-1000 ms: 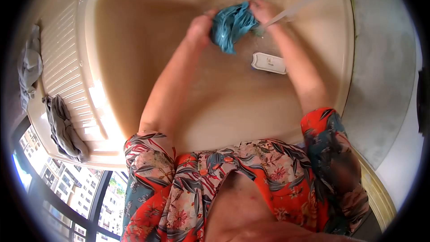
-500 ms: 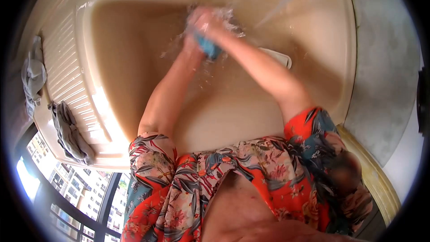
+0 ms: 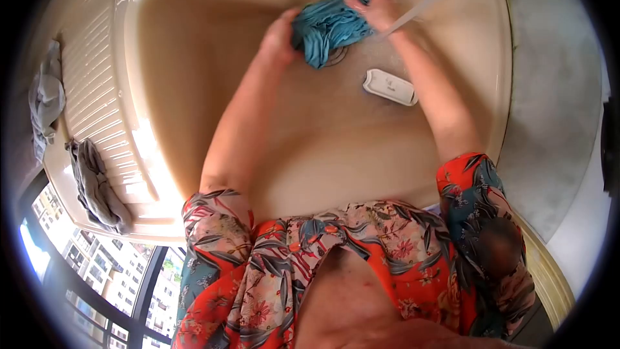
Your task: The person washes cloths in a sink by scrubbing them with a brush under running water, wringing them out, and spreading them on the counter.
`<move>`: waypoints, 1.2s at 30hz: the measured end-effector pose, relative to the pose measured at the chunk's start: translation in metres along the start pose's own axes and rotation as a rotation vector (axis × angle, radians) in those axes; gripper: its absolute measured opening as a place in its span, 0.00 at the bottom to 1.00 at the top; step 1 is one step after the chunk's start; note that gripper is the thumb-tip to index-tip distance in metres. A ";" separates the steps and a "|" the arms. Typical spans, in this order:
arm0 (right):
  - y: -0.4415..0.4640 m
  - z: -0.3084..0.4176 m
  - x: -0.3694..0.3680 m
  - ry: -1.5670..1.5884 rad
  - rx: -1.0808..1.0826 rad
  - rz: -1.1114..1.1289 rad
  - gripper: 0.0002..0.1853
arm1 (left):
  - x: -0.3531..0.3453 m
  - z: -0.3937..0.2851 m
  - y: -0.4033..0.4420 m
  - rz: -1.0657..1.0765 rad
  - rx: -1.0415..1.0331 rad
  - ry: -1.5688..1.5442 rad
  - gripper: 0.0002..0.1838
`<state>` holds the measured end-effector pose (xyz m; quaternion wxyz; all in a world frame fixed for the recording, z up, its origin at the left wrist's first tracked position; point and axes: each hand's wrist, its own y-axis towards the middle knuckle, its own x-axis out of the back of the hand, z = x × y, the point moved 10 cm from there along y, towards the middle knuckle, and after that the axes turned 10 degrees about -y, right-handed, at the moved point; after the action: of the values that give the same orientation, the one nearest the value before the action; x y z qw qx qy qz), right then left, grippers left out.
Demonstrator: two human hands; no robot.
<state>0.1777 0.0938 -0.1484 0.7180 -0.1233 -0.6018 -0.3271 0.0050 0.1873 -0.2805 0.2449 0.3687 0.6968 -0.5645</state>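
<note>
Cloth [image 3: 329, 26], teal and crumpled, is partly covering the drain [image 3: 338, 57]. Left of it the left hand [image 3: 280, 36] and beyond it the right hand [image 3: 374, 10] are clamping opposite sides, seemingly rinsing; the next move is likely calling for 2 firm grips.

drain [image 3: 337, 57] partly hidden by teal cloth [image 3: 328, 26]; marking [image 3: 391, 84] on white object [image 3: 390, 88] illegible

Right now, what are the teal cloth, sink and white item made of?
Teal cloth: thin fabric, slight sheen, fibre unclear; soft bunched folds. Sink: glossy ceramic or moulded plastic; bright highlights, rounded edges. White item: probably hard plastic, smooth; crisp rigid outline.
</note>
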 end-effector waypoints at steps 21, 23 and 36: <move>-0.011 -0.031 -0.006 0.184 -0.296 0.116 0.24 | -0.008 0.007 -0.020 -0.027 0.018 -0.022 0.16; -0.015 -0.073 0.012 0.062 -0.486 0.046 0.26 | -0.007 0.003 -0.027 0.000 0.070 -0.056 0.17; -0.022 0.083 -0.065 0.466 -0.466 0.119 0.09 | -0.013 0.021 -0.016 -0.180 -0.218 -0.250 0.16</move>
<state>0.0951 0.1461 -0.1944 0.8067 -0.2408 -0.3224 -0.4327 -0.0013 0.1626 -0.2661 0.3165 0.2030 0.7481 -0.5468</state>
